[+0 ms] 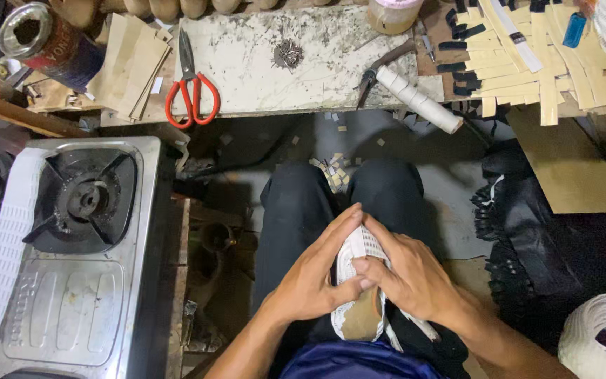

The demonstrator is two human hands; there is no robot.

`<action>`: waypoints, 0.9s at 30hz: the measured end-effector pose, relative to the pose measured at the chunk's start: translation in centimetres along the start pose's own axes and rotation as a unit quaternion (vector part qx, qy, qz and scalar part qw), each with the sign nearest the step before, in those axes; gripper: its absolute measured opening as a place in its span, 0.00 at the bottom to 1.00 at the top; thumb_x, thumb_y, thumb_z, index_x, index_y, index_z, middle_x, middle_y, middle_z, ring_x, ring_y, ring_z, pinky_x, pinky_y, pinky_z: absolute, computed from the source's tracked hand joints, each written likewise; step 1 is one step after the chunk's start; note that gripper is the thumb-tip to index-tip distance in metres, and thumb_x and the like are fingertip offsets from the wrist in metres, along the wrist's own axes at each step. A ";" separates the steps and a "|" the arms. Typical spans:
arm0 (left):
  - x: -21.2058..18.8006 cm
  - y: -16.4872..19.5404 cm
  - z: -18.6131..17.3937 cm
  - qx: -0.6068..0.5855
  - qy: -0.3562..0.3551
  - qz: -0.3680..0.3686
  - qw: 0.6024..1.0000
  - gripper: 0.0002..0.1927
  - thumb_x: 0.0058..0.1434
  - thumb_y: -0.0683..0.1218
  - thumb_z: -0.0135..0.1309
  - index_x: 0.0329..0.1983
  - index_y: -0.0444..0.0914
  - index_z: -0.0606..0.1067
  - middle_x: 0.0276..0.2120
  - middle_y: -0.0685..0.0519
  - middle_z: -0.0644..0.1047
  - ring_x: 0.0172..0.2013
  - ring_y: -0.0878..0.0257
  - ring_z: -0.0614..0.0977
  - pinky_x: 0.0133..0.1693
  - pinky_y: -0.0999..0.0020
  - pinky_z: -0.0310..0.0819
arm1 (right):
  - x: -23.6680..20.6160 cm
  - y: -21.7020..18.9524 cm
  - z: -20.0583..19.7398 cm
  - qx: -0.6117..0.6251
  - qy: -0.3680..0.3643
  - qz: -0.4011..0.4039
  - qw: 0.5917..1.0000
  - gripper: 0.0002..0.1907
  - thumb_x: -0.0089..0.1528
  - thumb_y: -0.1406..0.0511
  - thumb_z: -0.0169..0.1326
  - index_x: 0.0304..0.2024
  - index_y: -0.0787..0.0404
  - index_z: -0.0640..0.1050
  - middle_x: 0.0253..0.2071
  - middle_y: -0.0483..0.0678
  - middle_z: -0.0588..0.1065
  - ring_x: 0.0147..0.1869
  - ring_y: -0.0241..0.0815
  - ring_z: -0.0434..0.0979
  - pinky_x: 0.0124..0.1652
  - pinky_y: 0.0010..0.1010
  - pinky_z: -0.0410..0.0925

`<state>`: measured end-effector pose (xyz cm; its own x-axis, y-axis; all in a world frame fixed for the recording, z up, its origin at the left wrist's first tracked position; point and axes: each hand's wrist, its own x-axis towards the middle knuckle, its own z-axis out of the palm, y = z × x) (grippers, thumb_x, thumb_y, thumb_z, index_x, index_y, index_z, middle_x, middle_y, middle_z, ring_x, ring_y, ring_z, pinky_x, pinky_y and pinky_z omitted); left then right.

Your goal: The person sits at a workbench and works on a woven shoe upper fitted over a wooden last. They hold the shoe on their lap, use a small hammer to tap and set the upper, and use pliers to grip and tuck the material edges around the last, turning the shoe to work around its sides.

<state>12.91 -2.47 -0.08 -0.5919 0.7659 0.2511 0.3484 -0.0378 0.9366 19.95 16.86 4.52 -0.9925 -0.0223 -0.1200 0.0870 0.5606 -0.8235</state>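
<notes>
Fingers (345,228) of the left hand (313,277) and right hand (408,277) close from both sides around a white perforated shoe upper (360,245) on the lap, its long axis pointing away toward the desk (247,56).

Gas stove (78,231) left, black pile (541,231) right

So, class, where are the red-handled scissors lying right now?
In the head view, the red-handled scissors lie upper left on the edge of the white stained board, blades pointing away, right of the tan card sheets, above the gas stove.
</notes>
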 end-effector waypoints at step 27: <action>-0.4 -5.5 -3.2 0.208 0.262 0.000 0.943 0.22 0.60 0.45 0.63 0.57 0.38 0.72 0.66 0.38 0.64 0.68 0.37 0.67 0.69 0.50 0.59 | -12.3 10.9 3.1 0.218 0.189 0.059 0.956 0.37 0.67 0.67 0.59 0.75 0.68 0.60 0.34 0.47 0.67 0.37 0.40 0.72 0.36 0.30 0.69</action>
<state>8.88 -4.64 -4.49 -0.8318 0.3401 0.4388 0.5382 0.3002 0.7876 33.41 20.68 -4.74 -0.9264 0.3666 -0.0857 0.1465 0.1413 -0.9791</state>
